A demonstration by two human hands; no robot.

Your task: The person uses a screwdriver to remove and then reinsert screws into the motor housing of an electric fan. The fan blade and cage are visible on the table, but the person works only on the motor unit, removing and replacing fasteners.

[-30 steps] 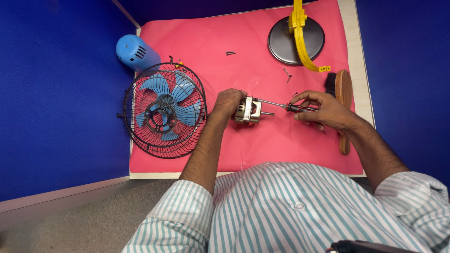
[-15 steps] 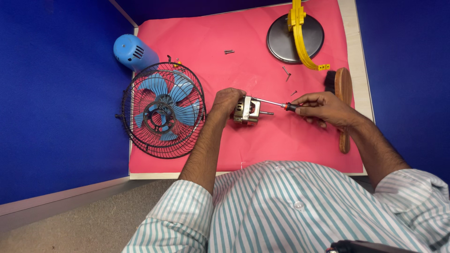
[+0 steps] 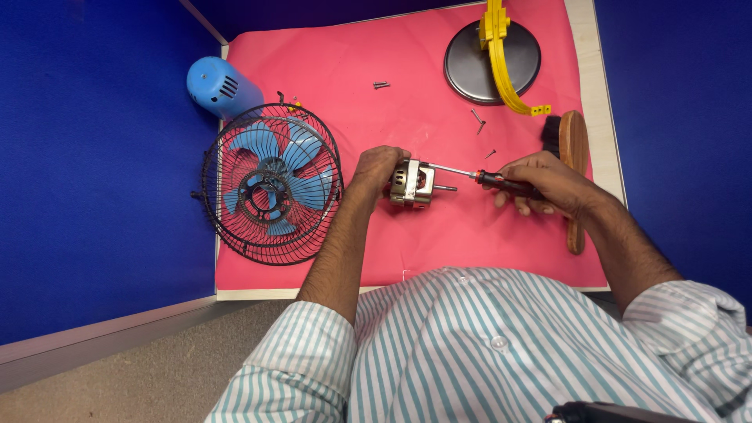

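Near the middle of the frame the left hand (image 3: 377,168) is clenched over the left end of a small silver-coloured metal fan motor (image 3: 413,183), which rests on the pink sheet (image 3: 423,110) covering the surface, its short shaft pointing right. The right hand (image 3: 540,184), right of centre, has its grip closed around the black and red handle of a slim screwdriver (image 3: 479,175); the steel shank runs leftward from the handle and its tip meets the upper part of the motor housing (whether it sits in a screw head is too small to tell). To the left of the motor, well apart from it, lies a round black wire fan guard (image 3: 270,184) with light blue plastic blades (image 3: 276,178) inside it, and just above that, in the upper left of the frame, a light blue cylindrical plastic motor cover (image 3: 218,84) with slotted vents lies on its side. In the upper right stands a dark round base plate (image 3: 517,59) with a curved yellow plastic bracket (image 3: 503,55) across it. A brown wooden brush (image 3: 574,172) lies lengthwise just beyond the right hand, near the sheet's right edge. A few small loose screws (image 3: 381,84) are scattered on the sheet between the base plate and the motor. Blue walls (image 3: 94,157) enclose the surface on both sides, and the person's green and white striped shirt (image 3: 486,345) fills the bottom of the frame.
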